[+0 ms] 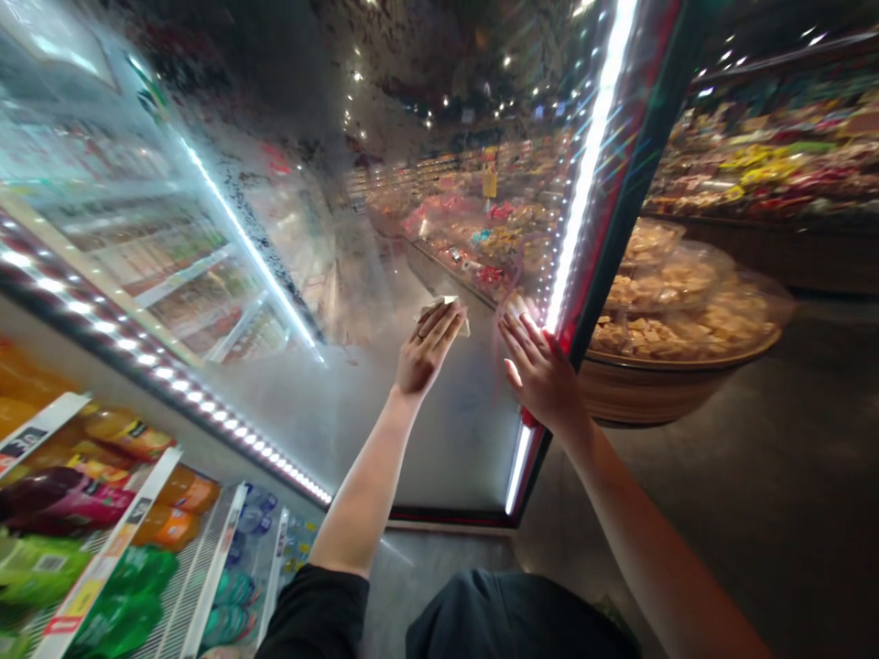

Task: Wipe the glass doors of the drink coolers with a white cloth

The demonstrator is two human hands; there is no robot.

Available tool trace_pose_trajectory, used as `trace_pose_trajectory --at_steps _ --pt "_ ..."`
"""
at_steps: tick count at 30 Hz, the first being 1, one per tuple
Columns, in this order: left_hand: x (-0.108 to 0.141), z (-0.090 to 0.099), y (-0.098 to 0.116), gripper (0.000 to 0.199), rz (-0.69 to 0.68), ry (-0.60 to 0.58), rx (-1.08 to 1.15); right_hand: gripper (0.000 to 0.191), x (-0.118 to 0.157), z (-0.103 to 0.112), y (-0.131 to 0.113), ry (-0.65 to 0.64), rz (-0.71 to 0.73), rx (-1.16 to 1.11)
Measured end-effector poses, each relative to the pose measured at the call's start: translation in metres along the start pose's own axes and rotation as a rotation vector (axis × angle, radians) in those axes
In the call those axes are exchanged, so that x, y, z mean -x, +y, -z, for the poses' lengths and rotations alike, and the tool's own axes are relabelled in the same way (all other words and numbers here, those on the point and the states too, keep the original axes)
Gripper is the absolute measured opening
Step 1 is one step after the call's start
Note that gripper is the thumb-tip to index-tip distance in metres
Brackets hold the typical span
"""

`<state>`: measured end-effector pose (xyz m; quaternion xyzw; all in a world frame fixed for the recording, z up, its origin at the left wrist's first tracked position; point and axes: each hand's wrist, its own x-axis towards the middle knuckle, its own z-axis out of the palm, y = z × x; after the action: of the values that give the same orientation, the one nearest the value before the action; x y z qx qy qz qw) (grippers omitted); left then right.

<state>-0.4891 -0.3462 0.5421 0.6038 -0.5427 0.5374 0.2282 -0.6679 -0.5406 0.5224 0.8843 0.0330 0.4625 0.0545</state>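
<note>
A fogged glass door [439, 430] with bright light strips stands open before me. My left hand [426, 348] presses a pale, crumpled cloth [464, 322] flat against the glass near the middle of the door; the cloth's edges show around the fingers. To the right, my right hand [539, 371] lies spread, with its fingertips on the glass and its palm over the lit door frame [596, 156]. Nothing shows in it. The glass is misted around the lower part and reflects shelves and goods.
Shelves [185, 549] of drink bottles fill the lower left. Beyond the door on the right, a round wooden display [659, 389] holds packaged goods, with more colourful goods behind. Grey floor [775, 476] shows at the right.
</note>
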Motion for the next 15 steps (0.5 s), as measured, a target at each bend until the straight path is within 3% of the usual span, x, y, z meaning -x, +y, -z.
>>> trace_pose_trajectory --at_steps 4,9,12,15 --pt "-0.003 0.007 -0.003 0.07 0.023 -0.039 -0.039 0.073 0.007 0.001 0.006 0.01 -0.001 -0.025" --pt "-0.011 -0.016 0.027 0.066 0.203 0.01 -0.048 0.072 0.018 -0.004 0.015 0.05 -0.046 -0.029" --pt "-0.007 -0.022 0.036 0.067 0.148 -0.06 -0.011 0.073 0.025 -0.009 0.022 0.091 -0.12 -0.01" --pt "0.002 -0.017 0.027 0.069 0.075 -0.095 -0.001 0.081 0.029 -0.014 0.031 0.174 -0.158 -0.017"
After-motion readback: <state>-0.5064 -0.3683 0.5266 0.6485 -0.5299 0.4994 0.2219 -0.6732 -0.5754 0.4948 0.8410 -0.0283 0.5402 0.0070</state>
